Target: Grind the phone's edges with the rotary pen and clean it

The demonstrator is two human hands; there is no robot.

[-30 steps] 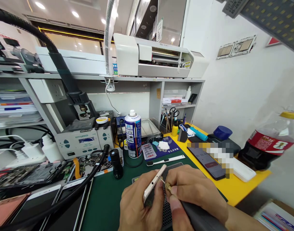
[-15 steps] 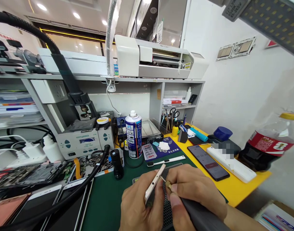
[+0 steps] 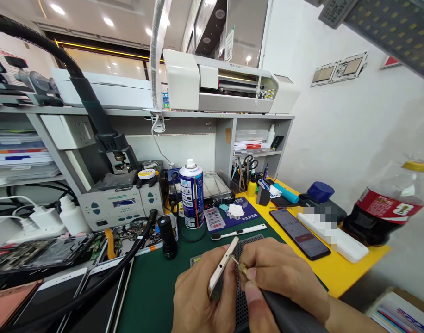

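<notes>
At the bottom centre of the frame, the left hand [image 3: 198, 300] is closed around a slim gold-edged smartphone [image 3: 221, 267], held on edge. The phone's long axis runs diagonally, its upper end pointing to the upper right, away from the person. Just right of it, the right hand [image 3: 281, 277] is curled tight around a dark-handled screwdriver with a brass collar [image 3: 245, 270], whose thin tip points up-left and meets the phone's side. Beneath both hands lies a dark perforated mat [image 3: 240, 300] on the green work mat [image 3: 152, 286]. Farther back, a white-handled tool [image 3: 240, 231] lies flat, and a blue and white spray can [image 3: 191, 194] stands upright. In the middle right, a black phone [image 3: 300, 232] rests on the yellow surface [image 3: 340, 273].
</notes>
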